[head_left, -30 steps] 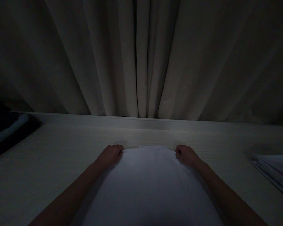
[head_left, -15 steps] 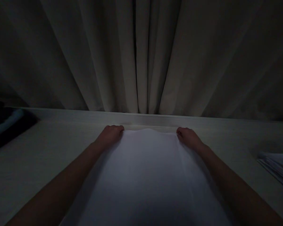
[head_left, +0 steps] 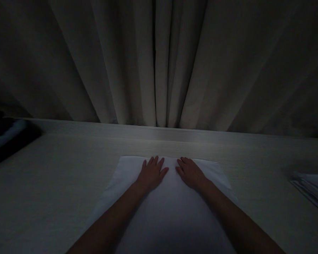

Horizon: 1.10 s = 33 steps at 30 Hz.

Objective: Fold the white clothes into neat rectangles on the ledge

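Observation:
A white cloth (head_left: 172,211) lies spread over the pale surface, its far edge nearly straight and its near end running out of the bottom of the view. On its far part, left of the middle, my left hand (head_left: 151,173) rests palm down with fingers spread. Close beside it, my right hand (head_left: 190,172) lies on the cloth too, fingers stretched forward and a little closer together. Neither hand grips the fabric. Both forearms cross the cloth from below and hide parts of its sides. The light is dim.
The pale wood-look surface (head_left: 55,169) ends at a raised back ledge (head_left: 108,129). Behind it hang grey-brown curtains (head_left: 159,63). A folded stack of white cloth (head_left: 311,187) sits at the right edge. Dark and light folded fabric (head_left: 10,137) lies at the far left.
Both hands have let go of the cloth's far corners and moved inward onto it, now flat with fingers out. The cloth's far edge has come down flat on the surface.

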Each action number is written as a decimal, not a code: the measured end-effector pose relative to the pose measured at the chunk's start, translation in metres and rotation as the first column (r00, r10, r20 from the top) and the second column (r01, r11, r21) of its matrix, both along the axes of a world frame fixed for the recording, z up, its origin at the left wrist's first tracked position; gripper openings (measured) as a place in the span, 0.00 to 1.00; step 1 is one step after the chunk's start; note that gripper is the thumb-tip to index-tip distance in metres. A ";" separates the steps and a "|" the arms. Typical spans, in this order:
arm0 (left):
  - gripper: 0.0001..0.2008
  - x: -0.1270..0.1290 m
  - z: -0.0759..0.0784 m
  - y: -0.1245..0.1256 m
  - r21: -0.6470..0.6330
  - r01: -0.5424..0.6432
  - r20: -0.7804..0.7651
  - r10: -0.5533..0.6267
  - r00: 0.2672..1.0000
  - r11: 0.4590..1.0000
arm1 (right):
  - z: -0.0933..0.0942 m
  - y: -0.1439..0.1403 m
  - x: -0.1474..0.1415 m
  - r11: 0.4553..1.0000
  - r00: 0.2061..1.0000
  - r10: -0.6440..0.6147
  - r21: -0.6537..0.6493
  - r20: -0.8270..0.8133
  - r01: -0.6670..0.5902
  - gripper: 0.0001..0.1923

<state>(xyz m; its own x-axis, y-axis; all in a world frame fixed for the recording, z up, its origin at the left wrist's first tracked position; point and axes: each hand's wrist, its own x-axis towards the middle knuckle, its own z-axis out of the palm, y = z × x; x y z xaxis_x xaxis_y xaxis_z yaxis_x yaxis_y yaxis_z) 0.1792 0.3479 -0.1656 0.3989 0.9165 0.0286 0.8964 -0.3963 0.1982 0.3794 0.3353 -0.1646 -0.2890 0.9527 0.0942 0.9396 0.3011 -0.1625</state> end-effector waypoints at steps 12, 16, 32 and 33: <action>0.33 -0.008 -0.023 -0.024 0.133 -0.007 -0.050 0.014 0.999 0.991 | -0.026 -0.024 0.000 0.999 0.999 -0.042 0.022 -0.024 0.042 0.31; 0.32 -0.023 -0.023 -0.074 0.134 0.018 -0.050 -0.012 0.999 0.991 | -0.023 -0.076 -0.004 1.000 0.997 -0.016 0.004 -0.078 0.016 0.32; 0.11 -0.074 0.026 -0.048 -0.003 0.095 -0.010 -0.095 0.995 0.995 | 0.014 -0.077 0.049 0.990 0.963 -0.142 -0.050 -0.228 0.134 0.10; 0.12 -0.074 0.025 -0.048 -0.015 0.104 -0.011 -0.104 0.994 0.994 | 0.014 -0.078 0.050 0.990 0.961 -0.137 -0.063 -0.241 0.125 0.09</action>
